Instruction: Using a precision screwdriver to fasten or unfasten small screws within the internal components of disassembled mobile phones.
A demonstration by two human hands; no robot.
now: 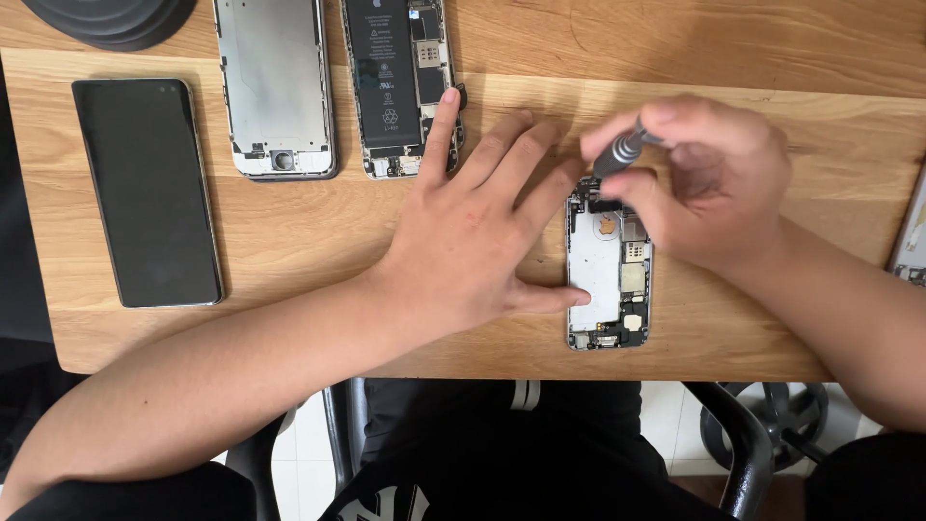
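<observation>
From the head camera, the opened phone (610, 280) lies on the wooden worktop (752, 328) directly under both hands. The left hand (473, 232) lies flat, fingers (502, 145) spread wide — its thumb presses the phone's left edge, holding nothing. The right hand (714, 183) is curled, fingers pinched narrow around a grey screwdriver (622, 152) angled down at the phone's top end. Beyond the left fingertips lie a battery-bearing phone body (400, 82), a metal phone frame (278, 87) and — farther left — an intact dark phone (147, 193).

left hand (473, 241) flat, fingers spread, right hand (709, 183) curled in a pinch, seemingly thumb and forefinger
</observation>
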